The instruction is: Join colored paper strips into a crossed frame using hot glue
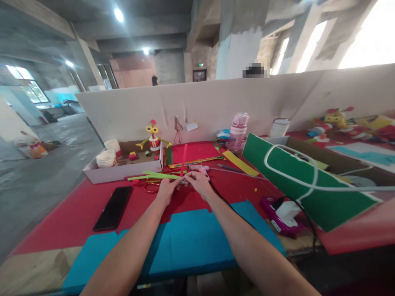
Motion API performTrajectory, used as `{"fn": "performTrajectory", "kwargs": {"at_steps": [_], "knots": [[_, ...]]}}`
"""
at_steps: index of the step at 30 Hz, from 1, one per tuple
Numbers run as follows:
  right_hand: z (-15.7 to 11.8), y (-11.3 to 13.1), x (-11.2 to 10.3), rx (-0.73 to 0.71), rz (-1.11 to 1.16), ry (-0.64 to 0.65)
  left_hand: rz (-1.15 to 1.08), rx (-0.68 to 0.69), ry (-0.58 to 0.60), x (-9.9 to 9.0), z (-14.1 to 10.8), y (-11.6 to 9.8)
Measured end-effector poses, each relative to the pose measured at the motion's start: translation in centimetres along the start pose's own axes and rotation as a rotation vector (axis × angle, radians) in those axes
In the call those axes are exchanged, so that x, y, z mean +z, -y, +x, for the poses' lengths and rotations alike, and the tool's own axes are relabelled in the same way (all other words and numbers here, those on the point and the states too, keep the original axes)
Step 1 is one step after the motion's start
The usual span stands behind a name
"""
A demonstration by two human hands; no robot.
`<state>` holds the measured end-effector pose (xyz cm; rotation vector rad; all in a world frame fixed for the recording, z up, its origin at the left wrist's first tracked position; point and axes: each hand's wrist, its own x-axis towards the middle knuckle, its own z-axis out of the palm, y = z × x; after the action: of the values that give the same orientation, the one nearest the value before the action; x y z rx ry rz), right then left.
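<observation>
Red strip (184,158) stands up at the meeting point of the left hand (167,190) and the right hand (199,183), and its lower end is what worries me. Fingers on both sides are bunched near that end, but I can't tell from up here whether either hand is truly clamped on it. If the hold is light, the strip could twist or slip, as its tall upper part looks unsupported; too hard a pinch might crease it.

Just beyond the right hand lies a pink glue gun (200,169) (I can't judge whether it is hot), so a knuckle drifting forward could bump it. Its black cable (221,197) passes by the right forearm, and a sideways sweep might snag it and drag the gun. Green strips (159,175) lie close to the left hand and could be knocked askew.

Fingertips hide the strip's foot and anything small between them. The red-handled scissors (151,188) are partly lost under clutter, and both forearms run out of view below.
</observation>
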<state>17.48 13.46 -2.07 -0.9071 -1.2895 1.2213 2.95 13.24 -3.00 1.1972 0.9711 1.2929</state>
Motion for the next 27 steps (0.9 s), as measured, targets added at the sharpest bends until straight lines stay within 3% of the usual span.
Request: {"fn": "performTrajectory", "kwargs": {"at_steps": [6, 17, 27], "knots": [[0.38, -0.46, -0.20, -0.025, -0.051, 0.025, 0.070, 0.011, -0.021, -0.26, 0.19, 0.24], [0.43, -0.44, -0.42, -0.162, -0.372, -0.001, 0.186, 0.007, -0.084, -0.06, -0.14, -0.28], [0.35, -0.77, -0.07, 0.021, -0.037, 0.046, 0.212, -0.020, -0.041, -0.01, -0.31, -0.58]]}}
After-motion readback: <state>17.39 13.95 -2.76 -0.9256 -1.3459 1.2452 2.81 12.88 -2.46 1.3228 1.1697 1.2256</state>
